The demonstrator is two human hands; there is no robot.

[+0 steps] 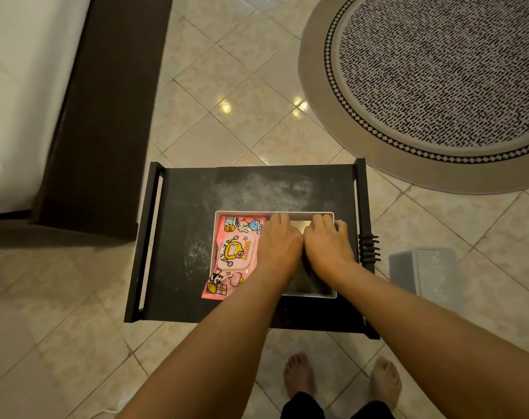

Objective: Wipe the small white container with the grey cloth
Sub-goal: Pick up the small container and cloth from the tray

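The small white container (216, 237) is a shallow rectangular tray on a black table (190, 192). A pink pack of wet wipes (233, 252) fills its left half. My left hand (276, 243) and my right hand (328, 244) lie palm down, side by side, in its right half, with the fingers bent against the far wall. One right finger reaches over the right rim. A dark grey patch (307, 278) shows under my wrists; I cannot tell whether it is the grey cloth. What lies under the palms is hidden.
The black table has side rails and dusty white smears on its top. A grey plastic bin (423, 276) stands on the tiled floor to its right, a round patterned rug (438, 86) behind, and a dark bed frame (106, 116) to the left. My bare feet (341, 376) are below the table.
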